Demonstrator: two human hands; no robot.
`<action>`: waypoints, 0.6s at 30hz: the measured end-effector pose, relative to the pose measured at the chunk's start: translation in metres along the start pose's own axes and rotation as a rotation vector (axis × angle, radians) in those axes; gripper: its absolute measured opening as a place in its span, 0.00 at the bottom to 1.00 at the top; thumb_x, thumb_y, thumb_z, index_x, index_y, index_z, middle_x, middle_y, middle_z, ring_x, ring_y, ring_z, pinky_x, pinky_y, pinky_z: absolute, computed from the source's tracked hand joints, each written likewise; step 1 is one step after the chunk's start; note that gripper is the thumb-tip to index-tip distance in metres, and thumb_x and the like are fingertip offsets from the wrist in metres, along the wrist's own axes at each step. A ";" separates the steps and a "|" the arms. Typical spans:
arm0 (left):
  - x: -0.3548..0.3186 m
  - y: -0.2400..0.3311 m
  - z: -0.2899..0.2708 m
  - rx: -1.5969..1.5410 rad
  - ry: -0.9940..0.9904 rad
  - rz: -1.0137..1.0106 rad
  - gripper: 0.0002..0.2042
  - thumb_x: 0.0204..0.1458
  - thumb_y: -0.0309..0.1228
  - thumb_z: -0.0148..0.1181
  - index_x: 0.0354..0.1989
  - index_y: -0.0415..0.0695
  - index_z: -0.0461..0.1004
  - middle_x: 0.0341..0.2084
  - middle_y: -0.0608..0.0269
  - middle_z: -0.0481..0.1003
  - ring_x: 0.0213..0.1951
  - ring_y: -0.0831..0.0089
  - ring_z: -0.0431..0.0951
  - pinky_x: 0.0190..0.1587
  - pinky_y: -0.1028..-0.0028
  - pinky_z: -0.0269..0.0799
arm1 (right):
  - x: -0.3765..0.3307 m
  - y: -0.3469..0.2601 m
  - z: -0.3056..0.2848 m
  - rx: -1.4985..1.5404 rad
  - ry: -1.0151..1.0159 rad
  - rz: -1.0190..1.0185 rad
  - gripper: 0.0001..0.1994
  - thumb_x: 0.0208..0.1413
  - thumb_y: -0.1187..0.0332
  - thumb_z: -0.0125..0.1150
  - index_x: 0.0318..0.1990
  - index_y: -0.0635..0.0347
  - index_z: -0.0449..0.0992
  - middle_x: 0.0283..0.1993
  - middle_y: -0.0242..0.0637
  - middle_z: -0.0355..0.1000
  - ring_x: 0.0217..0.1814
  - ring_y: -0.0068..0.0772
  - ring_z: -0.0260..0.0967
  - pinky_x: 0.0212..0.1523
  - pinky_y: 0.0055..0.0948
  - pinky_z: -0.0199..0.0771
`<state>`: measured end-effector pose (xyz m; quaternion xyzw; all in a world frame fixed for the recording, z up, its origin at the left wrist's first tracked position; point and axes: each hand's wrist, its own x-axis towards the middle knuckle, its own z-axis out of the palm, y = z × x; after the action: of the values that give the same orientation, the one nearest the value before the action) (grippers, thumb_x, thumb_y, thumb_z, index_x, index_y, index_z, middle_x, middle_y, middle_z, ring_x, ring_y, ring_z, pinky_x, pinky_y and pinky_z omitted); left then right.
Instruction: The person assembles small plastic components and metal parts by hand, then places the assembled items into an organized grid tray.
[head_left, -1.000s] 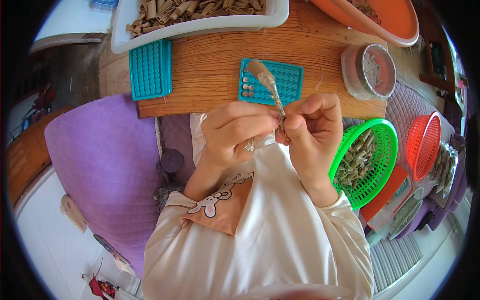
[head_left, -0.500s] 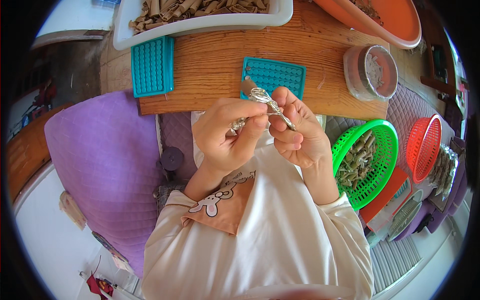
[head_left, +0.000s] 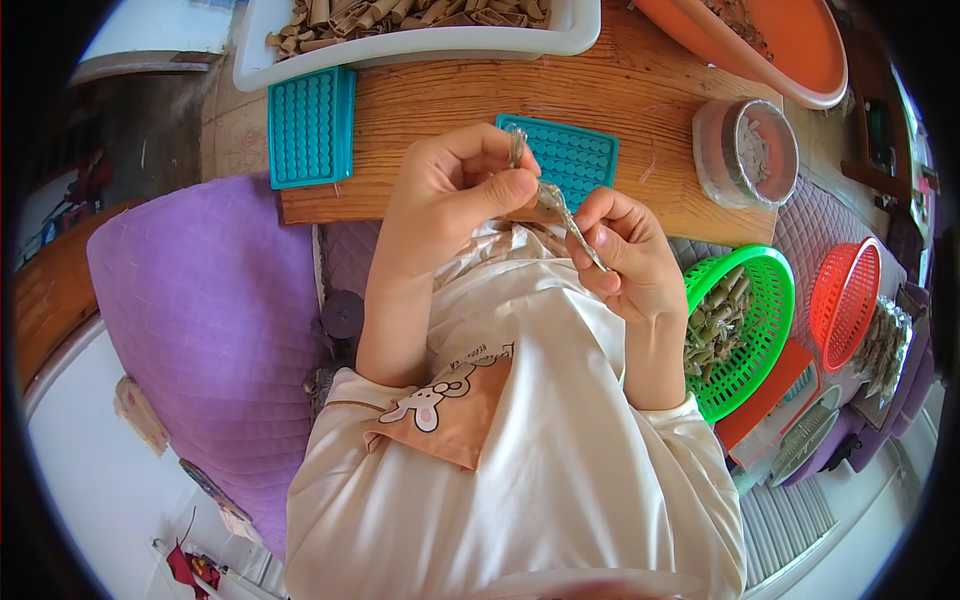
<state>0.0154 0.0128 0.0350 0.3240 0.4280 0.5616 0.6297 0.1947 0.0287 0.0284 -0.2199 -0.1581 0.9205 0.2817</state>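
Observation:
Both hands are raised in front of me, near the table's front edge. A shiny silvery twisted strand bundle (head_left: 552, 197) stretches between them, slanting down to the right. My left hand (head_left: 445, 200) pinches its upper part between thumb and fingers, and a silvery end pokes up above the fingertips. My right hand (head_left: 632, 250) is closed on the lower part, whose thin tip sticks out below the thumb. Just behind the hands lies a turquoise tray (head_left: 570, 160) with rows of round cups, partly covered by the left fingers.
Another turquoise tray (head_left: 311, 128) sits on the wooden table (head_left: 420, 115) at left. Behind it stands a white tub (head_left: 430, 47) of brown curled pieces. Right: an orange basin (head_left: 790, 75), a round container (head_left: 712, 165) of pale bits, a green basket (head_left: 772, 330) with greenish-brown pieces, a red basket (head_left: 845, 300).
My hands have moved apart, the left one up and the right one to the right and slightly down. The silvery bundle is drawn out longer; the brown tube piece at its upper end no longer shows.

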 end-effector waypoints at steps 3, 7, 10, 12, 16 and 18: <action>-0.002 0.002 0.004 0.495 0.184 0.141 0.06 0.41 0.26 0.59 0.26 0.39 0.70 0.18 0.71 0.71 0.18 0.89 0.65 0.17 0.85 0.56 | 0.000 0.007 0.005 0.007 0.132 -0.099 0.04 0.50 0.73 0.51 0.33 0.64 0.66 0.24 0.35 0.65 0.17 0.16 0.54 0.14 0.13 0.52; -0.011 -0.006 0.021 0.783 0.353 0.333 0.05 0.41 0.25 0.59 0.26 0.40 0.71 0.19 0.68 0.71 0.19 0.85 0.68 0.17 0.84 0.58 | 0.002 0.020 0.017 -0.131 0.346 -0.282 0.04 0.51 0.73 0.50 0.34 0.63 0.65 0.23 0.33 0.64 0.18 0.17 0.56 0.15 0.13 0.53; -0.013 -0.018 0.026 0.911 0.428 0.779 0.07 0.37 0.21 0.60 0.26 0.42 0.71 0.21 0.64 0.71 0.19 0.74 0.70 0.19 0.80 0.64 | 0.006 0.025 0.023 -0.284 0.406 -0.457 0.05 0.52 0.73 0.49 0.36 0.62 0.64 0.23 0.31 0.63 0.18 0.17 0.57 0.16 0.13 0.55; -0.018 -0.021 0.035 0.829 0.387 0.758 0.07 0.37 0.20 0.60 0.26 0.42 0.72 0.21 0.64 0.71 0.19 0.74 0.70 0.20 0.79 0.65 | 0.009 0.028 0.024 -0.245 0.399 -0.518 0.05 0.52 0.73 0.49 0.36 0.62 0.64 0.24 0.30 0.63 0.19 0.16 0.57 0.17 0.13 0.56; -0.026 -0.026 0.036 0.639 0.188 0.605 0.06 0.36 0.22 0.61 0.25 0.43 0.72 0.20 0.66 0.70 0.19 0.78 0.69 0.18 0.81 0.63 | 0.011 0.026 0.025 -0.198 0.394 -0.549 0.05 0.52 0.73 0.48 0.36 0.62 0.64 0.25 0.30 0.63 0.19 0.16 0.57 0.17 0.13 0.57; -0.030 -0.023 0.036 0.525 0.082 0.428 0.06 0.37 0.24 0.61 0.26 0.43 0.73 0.20 0.65 0.71 0.19 0.80 0.69 0.19 0.83 0.62 | 0.010 0.024 0.020 -0.131 0.331 -0.550 0.06 0.53 0.71 0.48 0.36 0.61 0.63 0.26 0.31 0.64 0.19 0.15 0.56 0.18 0.12 0.57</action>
<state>0.0580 -0.0178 0.0348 0.5348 0.5052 0.5640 0.3751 0.1664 0.0125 0.0326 -0.3331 -0.2227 0.7494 0.5270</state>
